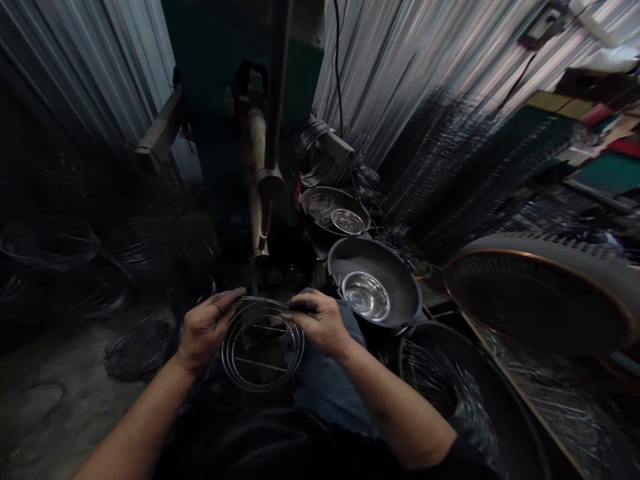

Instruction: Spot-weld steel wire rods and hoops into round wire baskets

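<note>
A round wire frame [263,343] of concentric rings and cross wires lies flat between my two hands, just below the tip of a spot-welding machine's upper rod [267,183]. My left hand [206,328] pinches the frame's left rim with thumb and fingers closed. On the right rim, my right hand [320,323] grips with its fingers curled over the wire. Both forearms reach in from below, above my lap.
To the right stands a dark pan [387,267] with a shiny steel bowl [366,295] in it. Behind it is another pan [313,200] of small parts. Finished wire frames [137,353] lie stacked on the left. A fan guard [540,290] and a wire-filled basin [455,393] sit at right.
</note>
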`<act>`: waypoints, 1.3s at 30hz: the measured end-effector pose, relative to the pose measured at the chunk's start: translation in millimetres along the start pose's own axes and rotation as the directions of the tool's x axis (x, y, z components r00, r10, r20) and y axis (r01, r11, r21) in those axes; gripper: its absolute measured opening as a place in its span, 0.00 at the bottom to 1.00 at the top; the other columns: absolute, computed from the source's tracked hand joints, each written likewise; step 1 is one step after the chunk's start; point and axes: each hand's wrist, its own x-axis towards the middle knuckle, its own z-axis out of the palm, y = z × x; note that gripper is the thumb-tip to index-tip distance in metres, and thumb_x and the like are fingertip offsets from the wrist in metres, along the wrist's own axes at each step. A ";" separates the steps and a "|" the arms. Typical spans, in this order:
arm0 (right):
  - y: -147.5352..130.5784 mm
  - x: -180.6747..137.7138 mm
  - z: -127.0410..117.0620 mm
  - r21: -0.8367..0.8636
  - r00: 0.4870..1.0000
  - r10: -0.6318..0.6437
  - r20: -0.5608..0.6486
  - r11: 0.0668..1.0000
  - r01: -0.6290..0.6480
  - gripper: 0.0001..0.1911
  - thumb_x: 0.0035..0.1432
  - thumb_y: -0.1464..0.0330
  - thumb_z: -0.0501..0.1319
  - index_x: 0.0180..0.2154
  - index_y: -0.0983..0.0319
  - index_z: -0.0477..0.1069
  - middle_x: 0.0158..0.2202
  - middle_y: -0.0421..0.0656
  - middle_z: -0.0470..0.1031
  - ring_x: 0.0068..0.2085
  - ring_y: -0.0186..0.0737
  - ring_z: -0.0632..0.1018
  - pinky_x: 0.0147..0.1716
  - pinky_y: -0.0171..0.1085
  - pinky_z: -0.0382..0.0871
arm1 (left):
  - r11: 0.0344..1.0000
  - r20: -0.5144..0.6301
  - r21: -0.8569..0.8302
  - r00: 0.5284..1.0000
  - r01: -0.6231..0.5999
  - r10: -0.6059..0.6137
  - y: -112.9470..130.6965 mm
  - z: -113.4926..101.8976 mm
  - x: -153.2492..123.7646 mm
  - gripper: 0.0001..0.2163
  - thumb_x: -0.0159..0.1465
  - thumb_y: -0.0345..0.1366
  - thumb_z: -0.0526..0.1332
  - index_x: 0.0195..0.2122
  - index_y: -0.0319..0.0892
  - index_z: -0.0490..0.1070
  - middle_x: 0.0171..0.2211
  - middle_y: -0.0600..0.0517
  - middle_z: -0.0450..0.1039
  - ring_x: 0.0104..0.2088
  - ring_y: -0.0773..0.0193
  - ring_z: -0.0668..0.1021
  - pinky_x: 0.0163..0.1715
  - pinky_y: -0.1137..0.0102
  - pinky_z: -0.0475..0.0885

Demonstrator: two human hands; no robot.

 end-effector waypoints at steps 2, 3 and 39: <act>0.8 1.8 -0.5 -0.020 1.000 -0.028 -0.008 0.999 0.027 0.04 0.49 0.73 0.65 0.30 0.60 0.77 0.28 0.41 0.75 0.31 0.36 0.76 0.32 0.33 0.71 | 1.000 0.000 0.022 1.000 -0.020 0.020 0.9 -1.4 1.8 0.13 0.64 0.41 0.58 0.47 0.46 0.75 0.43 0.52 0.78 0.41 0.64 0.80 0.45 0.71 0.75; 1.3 4.1 -0.9 -0.038 0.999 -0.042 -0.016 0.998 0.042 0.04 0.50 0.74 0.65 0.30 0.60 0.77 0.29 0.41 0.75 0.31 0.36 0.76 0.32 0.33 0.71 | 0.999 -0.001 0.040 0.999 -0.034 0.034 0.9 -2.3 4.0 0.13 0.64 0.41 0.58 0.48 0.45 0.75 0.43 0.52 0.78 0.41 0.64 0.80 0.45 0.71 0.75; 12.4 -3.6 -3.9 0.050 0.801 0.392 0.452 0.886 -0.462 0.10 0.46 0.69 0.63 0.32 0.65 0.79 0.27 0.40 0.77 0.30 0.35 0.75 0.31 0.33 0.67 | 0.984 0.100 -0.026 0.980 0.178 -0.174 -26.7 12.1 -30.3 0.16 0.64 0.45 0.56 0.47 0.43 0.75 0.45 0.50 0.77 0.44 0.62 0.79 0.47 0.67 0.74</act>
